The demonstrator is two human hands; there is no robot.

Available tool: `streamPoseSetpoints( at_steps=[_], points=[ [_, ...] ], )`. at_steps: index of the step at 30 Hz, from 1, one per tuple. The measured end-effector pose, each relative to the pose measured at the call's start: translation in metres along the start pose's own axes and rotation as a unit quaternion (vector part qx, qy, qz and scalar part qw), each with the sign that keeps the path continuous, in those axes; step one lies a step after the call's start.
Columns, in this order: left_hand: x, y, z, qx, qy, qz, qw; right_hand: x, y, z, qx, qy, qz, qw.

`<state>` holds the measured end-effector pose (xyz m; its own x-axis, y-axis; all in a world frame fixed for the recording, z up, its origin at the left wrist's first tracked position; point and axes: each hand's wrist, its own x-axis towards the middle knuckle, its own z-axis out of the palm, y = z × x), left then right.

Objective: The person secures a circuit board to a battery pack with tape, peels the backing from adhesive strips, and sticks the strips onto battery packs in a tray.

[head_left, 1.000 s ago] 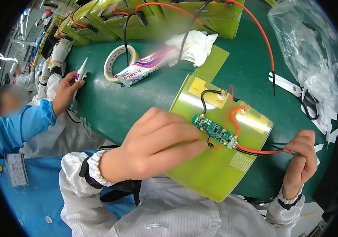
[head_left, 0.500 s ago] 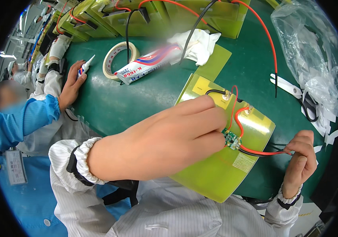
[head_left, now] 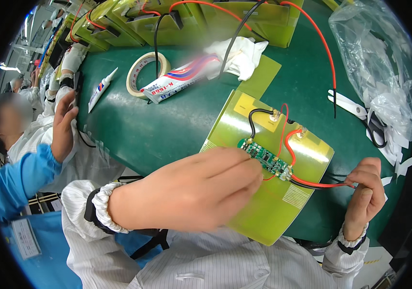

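A yellow-green battery pack (head_left: pixel 259 221) lies tilted on the bench in front of me. On top of it sits a green circuit board (head_left: pixel 266 160), joined by a black wire (head_left: pixel 251 123) and red wires to the pack's terminals. My left hand (head_left: pixel 191 188) is over the pack's left side, its fingers closed beside the board's left end. Its fingertips are hidden, so whatever they may hold does not show. At the pack's right, my right hand (head_left: pixel 366 190) pinches the ends of the red and black leads (head_left: pixel 319 185) coming off the board.
Beyond the pack lie a glue tube (head_left: pixel 182 79), a tape roll (head_left: pixel 132 79) and a white cloth (head_left: pixel 244 55). Scissors (head_left: pixel 350 104) and a clear plastic bag (head_left: pixel 384 62) are at right. Further packs (head_left: pixel 249 26) line the back. A co-worker's hand (head_left: pixel 62 127) is near a small tube (head_left: pixel 101 91).
My left hand has drawn back left and slightly down, uncovering most of the circuit board. My right hand stays on the leads. The co-worker has let go of the small tube, which lies on the bench.
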<state>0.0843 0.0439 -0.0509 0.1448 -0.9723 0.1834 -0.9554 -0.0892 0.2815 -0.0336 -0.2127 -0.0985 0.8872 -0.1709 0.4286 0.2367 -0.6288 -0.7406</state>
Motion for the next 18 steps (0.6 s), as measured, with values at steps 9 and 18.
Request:
streamPoseSetpoints(
  at_steps=[9, 18],
  points=[
    [-0.014, 0.011, 0.0, -0.002, -0.032, -0.068, 0.997, 0.002, -0.003, 0.001, -0.001, -0.015, -0.008, 1.0],
    [-0.025, 0.022, 0.014, 0.005, 0.041, -0.111, 0.993, 0.001, -0.003, 0.002, 0.005, -0.003, -0.02, 1.0]
  ],
)
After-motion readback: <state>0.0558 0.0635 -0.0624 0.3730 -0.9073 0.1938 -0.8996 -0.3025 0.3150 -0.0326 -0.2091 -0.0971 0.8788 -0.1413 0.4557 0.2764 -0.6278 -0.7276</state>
